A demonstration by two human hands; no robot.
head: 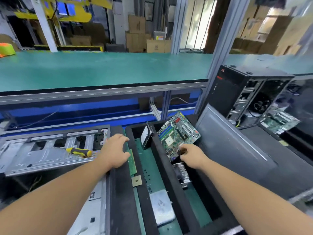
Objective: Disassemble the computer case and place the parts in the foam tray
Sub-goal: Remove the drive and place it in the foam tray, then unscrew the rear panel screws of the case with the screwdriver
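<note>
Foam tray [118, 192] dead centre, black, long slots running away from camera. Landmark for everything below.

Motherboard [177, 134] in the tray's right slot, far end, tilted, top corner riding up over the far wall. Not seated flat. Heatsink with fan [182, 172] in the same slot, nearer, just below the board's lower edge.

Right hand [191, 156] over that slot, fingers curled at the board's near edge around something dark; exact grip hard to read, looks like pinching. Left hand [116, 150] on the tray's left wall, fingers spread and relaxed, tips by the RAM stick [131, 162] lying in the left slot. Not gripping it.

CPU [136, 181] in the left slot, just nearer than the RAM. Hard drive [146, 136] upright at the middle slot's far end, leaning on the wall. Grey pad [161, 207] at the near end.

Risks, as judged:
- Board slipping off the far wall if let go tilted; edge landing on heatsink fins.
- Fingers on board components: bent pins, static.
- Left hand nudging RAM onto CPU; scratched contacts.
- Drive tipping if the tray is jolted.

Left of tray: stripped case chassis [50, 150], screwdriver [79, 151] resting on it. Right of tray: side panel [237, 150], then another open tower [245, 95].
</note>
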